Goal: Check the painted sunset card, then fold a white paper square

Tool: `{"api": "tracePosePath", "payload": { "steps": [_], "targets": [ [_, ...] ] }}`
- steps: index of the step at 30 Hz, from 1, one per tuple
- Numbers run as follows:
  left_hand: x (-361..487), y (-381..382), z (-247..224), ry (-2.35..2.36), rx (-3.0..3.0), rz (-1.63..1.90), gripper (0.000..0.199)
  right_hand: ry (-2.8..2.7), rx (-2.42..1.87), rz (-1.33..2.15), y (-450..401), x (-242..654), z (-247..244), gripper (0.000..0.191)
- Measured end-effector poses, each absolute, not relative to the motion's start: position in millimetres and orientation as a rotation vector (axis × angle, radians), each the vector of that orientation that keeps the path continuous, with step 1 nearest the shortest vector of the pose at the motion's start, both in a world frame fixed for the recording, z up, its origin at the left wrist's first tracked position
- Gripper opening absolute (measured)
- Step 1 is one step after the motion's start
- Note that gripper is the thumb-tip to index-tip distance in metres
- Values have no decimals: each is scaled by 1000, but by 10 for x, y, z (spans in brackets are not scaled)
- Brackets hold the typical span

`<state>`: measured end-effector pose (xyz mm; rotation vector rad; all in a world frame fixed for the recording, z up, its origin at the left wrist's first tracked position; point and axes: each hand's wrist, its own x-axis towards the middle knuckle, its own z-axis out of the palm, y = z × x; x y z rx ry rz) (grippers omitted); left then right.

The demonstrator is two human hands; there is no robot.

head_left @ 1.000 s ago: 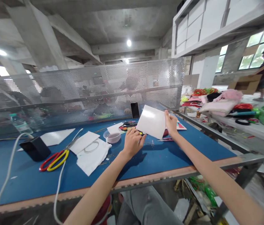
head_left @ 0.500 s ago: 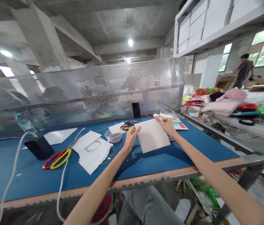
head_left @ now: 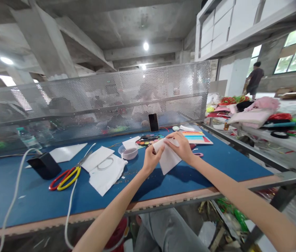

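Note:
Both my hands pinch a white foam sheet, now bent or folded over, above the middle of the blue work table. My left hand holds its left edge, and my right hand presses on its top corner. Just beyond them lie a paint palette and a striped colour card. To the left stand a small clear bowl with pink contents, and a thin wire ring on white cloth. Red-and-yellow scissors lie further left.
A perforated metal screen runs along the table's far side, with a phone upright before it. A black box and white cable lie at left. Fabrics crowd a shelf at right; a person stands beyond.
The flat sheet has been bent over, and my hands have drawn closer together on it. The distant person has moved left.

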<state>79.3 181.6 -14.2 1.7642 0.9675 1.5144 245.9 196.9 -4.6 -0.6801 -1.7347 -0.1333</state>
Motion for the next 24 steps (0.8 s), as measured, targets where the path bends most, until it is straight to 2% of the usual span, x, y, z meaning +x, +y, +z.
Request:
{"api": "tracePosePath", "payload": {
  "steps": [10, 15, 20, 24],
  "targets": [
    [822, 1730, -94, 931, 1836, 1496, 40, -1780, -683, -195, 1954, 2502, -17, 21],
    [828, 1738, -110, 916, 1874, 1505, 35, -1845, -706, -289, 1951, 2480, 1, 22],
    [813, 1772, -130, 988, 1781, 1584, 29, -1909, -687, -271, 1941, 2454, -28, 24],
    [777, 1804, -95, 960, 1693, 1639, 33, -1906, -675, -206, 1937, 2419, -61, 24]
  ]
}}
